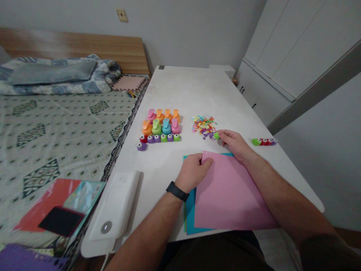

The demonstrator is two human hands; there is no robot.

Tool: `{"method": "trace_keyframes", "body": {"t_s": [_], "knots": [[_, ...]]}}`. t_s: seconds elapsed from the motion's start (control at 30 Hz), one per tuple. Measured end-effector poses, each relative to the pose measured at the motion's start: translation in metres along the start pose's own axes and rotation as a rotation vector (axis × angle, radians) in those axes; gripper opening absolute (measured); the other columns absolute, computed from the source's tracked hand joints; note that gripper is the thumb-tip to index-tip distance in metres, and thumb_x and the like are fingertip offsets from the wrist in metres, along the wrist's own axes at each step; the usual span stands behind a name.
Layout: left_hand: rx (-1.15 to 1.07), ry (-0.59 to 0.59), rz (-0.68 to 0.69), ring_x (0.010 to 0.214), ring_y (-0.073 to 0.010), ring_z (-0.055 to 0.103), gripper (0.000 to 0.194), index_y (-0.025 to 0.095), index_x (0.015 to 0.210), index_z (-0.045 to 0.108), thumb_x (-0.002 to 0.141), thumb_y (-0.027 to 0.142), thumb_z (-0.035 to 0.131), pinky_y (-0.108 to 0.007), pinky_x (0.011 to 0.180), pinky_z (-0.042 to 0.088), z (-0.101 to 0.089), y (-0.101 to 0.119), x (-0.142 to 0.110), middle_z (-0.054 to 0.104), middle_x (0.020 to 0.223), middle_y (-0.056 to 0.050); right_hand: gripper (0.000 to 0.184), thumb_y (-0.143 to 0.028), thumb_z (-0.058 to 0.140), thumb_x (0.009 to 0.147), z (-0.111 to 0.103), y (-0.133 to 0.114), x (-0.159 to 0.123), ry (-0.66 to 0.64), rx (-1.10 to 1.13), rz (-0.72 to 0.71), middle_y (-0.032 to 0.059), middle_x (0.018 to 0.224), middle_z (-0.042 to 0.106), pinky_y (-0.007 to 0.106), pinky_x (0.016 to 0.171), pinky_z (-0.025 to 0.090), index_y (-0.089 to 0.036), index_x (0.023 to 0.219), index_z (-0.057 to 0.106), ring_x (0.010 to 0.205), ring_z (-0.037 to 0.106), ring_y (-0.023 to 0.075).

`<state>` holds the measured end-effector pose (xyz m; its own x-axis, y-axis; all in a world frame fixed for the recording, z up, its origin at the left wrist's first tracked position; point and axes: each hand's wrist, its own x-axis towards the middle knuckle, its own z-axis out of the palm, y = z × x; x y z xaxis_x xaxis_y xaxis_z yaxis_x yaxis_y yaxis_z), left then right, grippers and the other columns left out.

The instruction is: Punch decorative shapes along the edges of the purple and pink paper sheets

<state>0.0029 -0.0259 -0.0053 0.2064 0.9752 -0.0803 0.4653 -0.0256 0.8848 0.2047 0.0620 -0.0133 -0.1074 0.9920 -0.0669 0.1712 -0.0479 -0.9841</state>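
My left hand (194,171) grips the top left corner of a pink sheet of paper (228,192), its thumb lying on top. Small holes show along that corner. Beneath the pink sheet lie blue sheets of paper (190,212), with a yellow-green edge at their left. In the fingers of my right hand (232,141) is a small green craft punch (216,135), held over the near right edge of a pile of colourful paper confetti (204,124). My right forearm passes over the right side of the pink sheet.
Larger craft punches (156,127) stand in rows at the left, with small punches (163,138) before them and a purple punch (141,146) nearby. More small punches (265,142) line up at the right. A white device (118,207) with a cable occupies the table's near left corner.
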Motion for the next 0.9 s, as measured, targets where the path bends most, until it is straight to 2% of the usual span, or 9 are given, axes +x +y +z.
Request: {"method": "trace_keyframes", "body": {"t_s": [0.27,0.4,0.5,0.57,0.67,0.8,0.9], "knots": [[0.013,-0.013,0.0,0.061,-0.014,0.046,0.041,0.015,0.075,0.069,0.091,0.049,0.051,-0.026,0.055,0.024,0.002,-0.004,0.0,0.054,0.063,0.0,0.046,-0.057,0.07,0.083,-0.003,0.007,0.003,0.021,0.015,-0.015,0.001,0.08,0.064,0.027,0.057,0.033,-0.02,0.112,0.072,0.064,0.047,0.0117],[0.03,0.01,0.007,0.059,-0.0126,0.044,0.038,0.016,0.067,0.06,0.091,0.044,0.051,-0.026,0.056,0.024,0.002,-0.003,0.0,0.05,0.06,0.002,0.047,-0.052,0.075,0.08,0.003,-0.001,0.003,0.012,0.005,-0.026,0.0031,0.086,0.067,0.027,0.06,0.04,-0.018,0.111,0.068,0.069,0.055,0.0128],[0.037,0.016,0.009,0.057,-0.0118,0.042,0.037,0.017,0.064,0.055,0.091,0.043,0.051,-0.026,0.056,0.024,0.003,-0.003,0.0,0.048,0.059,0.003,0.041,-0.046,0.079,0.077,0.014,-0.017,0.005,-0.049,-0.058,-0.097,0.0052,0.092,0.07,0.03,0.07,0.048,-0.019,0.102,0.063,0.078,0.063,0.0157],[0.041,0.016,0.013,0.058,-0.0117,0.043,0.036,0.017,0.065,0.056,0.091,0.042,0.05,-0.026,0.056,0.024,0.003,-0.003,0.001,0.049,0.059,0.003,0.033,-0.043,0.076,0.08,0.027,-0.032,0.006,-0.123,-0.152,-0.19,0.0052,0.092,0.07,0.033,0.075,0.05,-0.02,0.098,0.06,0.081,0.065,0.0173],[0.058,0.019,0.008,0.057,-0.0119,0.043,0.036,0.016,0.065,0.058,0.091,0.041,0.05,-0.026,0.056,0.024,0.004,-0.005,0.002,0.051,0.058,0.002,0.023,-0.039,0.069,0.087,0.056,-0.058,0.007,-0.198,-0.353,-0.32,0.0036,0.09,0.07,0.032,0.074,0.049,-0.021,0.096,0.058,0.08,0.065,0.0173],[0.085,0.041,0.019,0.058,-0.0132,0.047,0.026,0.016,0.068,0.063,0.088,0.029,0.052,-0.027,0.056,0.028,0.007,-0.009,0.003,0.057,0.06,0.0,0.015,-0.033,0.066,0.091,0.108,-0.088,0.008,-0.302,-0.585,-0.471,0.0018,0.088,0.069,0.029,0.071,0.044,-0.021,0.093,0.058,0.079,0.062,0.0156],[0.04,0.053,0.025,0.069,-0.0169,0.058,0.017,0.015,0.081,0.07,0.087,0.021,0.056,-0.028,0.062,0.039,0.008,-0.01,0.004,0.068,0.074,-0.005,0.013,-0.03,0.064,0.092,0.15,-0.101,0.01,-0.406,-0.709,-0.533,0.0019,0.085,0.068,0.027,0.067,0.04,-0.02,0.091,0.057,0.076,0.06,0.0156]]}}
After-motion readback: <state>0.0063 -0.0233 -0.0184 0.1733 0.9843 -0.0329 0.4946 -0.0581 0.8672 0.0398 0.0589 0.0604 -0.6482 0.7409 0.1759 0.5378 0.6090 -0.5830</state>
